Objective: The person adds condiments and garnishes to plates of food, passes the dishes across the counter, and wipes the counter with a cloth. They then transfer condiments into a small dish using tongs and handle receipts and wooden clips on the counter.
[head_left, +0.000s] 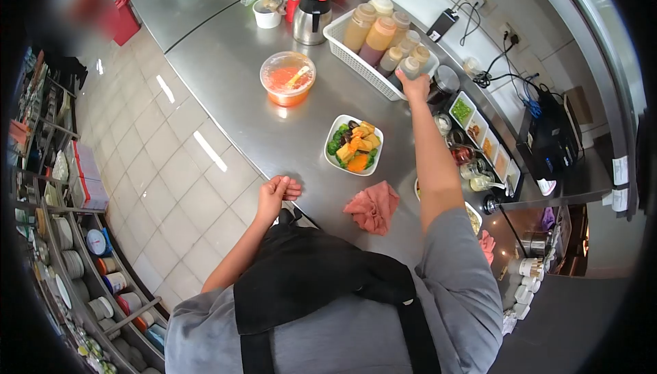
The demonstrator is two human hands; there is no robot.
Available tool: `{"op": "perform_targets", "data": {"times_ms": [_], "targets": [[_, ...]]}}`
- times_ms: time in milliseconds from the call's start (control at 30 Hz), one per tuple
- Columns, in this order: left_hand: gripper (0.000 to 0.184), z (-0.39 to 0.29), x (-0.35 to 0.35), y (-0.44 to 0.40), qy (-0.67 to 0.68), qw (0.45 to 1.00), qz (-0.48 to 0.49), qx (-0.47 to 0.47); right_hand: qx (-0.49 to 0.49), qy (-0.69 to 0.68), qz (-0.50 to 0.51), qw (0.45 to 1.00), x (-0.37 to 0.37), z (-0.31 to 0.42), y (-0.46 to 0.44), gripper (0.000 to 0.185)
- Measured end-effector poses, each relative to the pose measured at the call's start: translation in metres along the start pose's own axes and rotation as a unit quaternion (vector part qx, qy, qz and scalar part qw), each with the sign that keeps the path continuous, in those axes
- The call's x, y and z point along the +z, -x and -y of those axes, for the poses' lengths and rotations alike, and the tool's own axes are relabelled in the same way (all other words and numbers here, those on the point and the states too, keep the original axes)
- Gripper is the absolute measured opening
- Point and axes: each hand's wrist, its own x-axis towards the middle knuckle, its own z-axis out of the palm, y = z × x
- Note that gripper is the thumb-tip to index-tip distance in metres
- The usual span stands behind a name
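My right hand [415, 86] reaches to the near end of a white basket [363, 58] of squeeze bottles, its fingers closed around a small clear bottle [409, 68]. Near the counter's edge, my left hand [279, 190] is held with fingers loosely stretched, nothing in it. Between the hands stands a white square bowl [331, 160] with broccoli, mushroom and orange and yellow pieces. A crumpled pink cloth [373, 208] lies just below the bowl. Farther up is a clear tub [287, 78] of orange-red contents with a pale spoon in it.
A steel thermos [313, 17] and a white cup [266, 15] stand at the back. Right of my arm are glass jars [461, 154] and a row of garnish trays [477, 127]. Shelves of dishes [72, 262] line the left; a blurred person is at upper left.
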Motion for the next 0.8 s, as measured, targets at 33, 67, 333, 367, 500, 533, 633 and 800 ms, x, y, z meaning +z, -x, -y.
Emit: {"op": "perform_targets", "data": {"times_ms": [33,67,333,367,500,533,633,800], "targets": [[0.03,-0.003,-0.005,0.002,-0.002,1.0,0.008,-0.003,0.068,0.02,0.053,0.996,-0.014,0.024,0.001,0.089],[0.03,-0.007,-0.008,0.005,-0.003,1.0,0.006,-0.005,0.138,0.04,0.106,0.984,-0.022,0.042,0.003,0.092],[0.027,-0.03,0.018,0.016,-0.206,0.955,0.181,0.116,0.087,-0.109,-0.1,0.985,-0.044,0.045,0.038,0.074],[0.026,-0.038,0.025,0.014,-0.288,0.915,0.243,0.145,0.04,-0.174,-0.154,0.972,-0.06,0.049,0.041,0.068],[0.029,-0.044,0.065,-0.005,-0.39,0.766,0.417,0.295,-0.085,-0.305,-0.231,0.92,-0.148,0.072,0.06,0.057],[0.029,-0.046,0.08,-0.009,-0.39,0.75,0.438,0.305,-0.123,-0.319,-0.247,0.907,-0.166,0.074,0.065,0.057],[0.034,-0.041,0.118,-0.013,-0.387,0.629,0.548,0.393,-0.123,-0.279,-0.247,0.92,-0.209,0.073,0.081,0.058],[0.03,0.024,0.144,-0.044,-0.417,0.556,0.531,0.484,-0.117,-0.297,-0.211,0.924,-0.244,0.059,0.13,0.06]]}}
